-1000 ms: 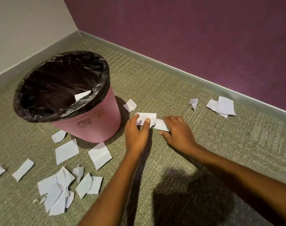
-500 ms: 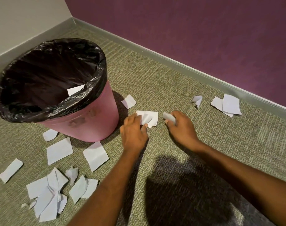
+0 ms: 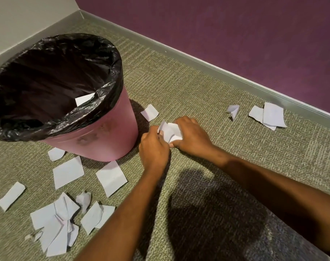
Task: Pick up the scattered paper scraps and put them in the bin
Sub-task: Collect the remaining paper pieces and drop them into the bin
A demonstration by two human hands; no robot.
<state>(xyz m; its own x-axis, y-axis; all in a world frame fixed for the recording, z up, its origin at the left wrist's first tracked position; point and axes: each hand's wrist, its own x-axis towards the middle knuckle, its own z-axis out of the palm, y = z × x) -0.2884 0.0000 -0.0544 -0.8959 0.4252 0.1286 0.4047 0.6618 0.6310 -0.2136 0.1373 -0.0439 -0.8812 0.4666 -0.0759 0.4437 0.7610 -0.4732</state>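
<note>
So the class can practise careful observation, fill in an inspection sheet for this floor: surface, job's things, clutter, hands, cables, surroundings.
Surface: green-grey ribbed carpet, shadowed near the person.
Job's things: upright pink plastic bin with black plastic liner, one white paper scrap inside; crumpled white scraps held between both hands; loose white paper scraps lying in front of the bin, one beside it, more near the skirting.
Clutter: nothing seen.
Grippers: left hand and right hand, fingers curled round the crumpled scraps.
Cables: nothing seen.
Surroundings: purple wall, beige wall, grey skirting board.
</note>
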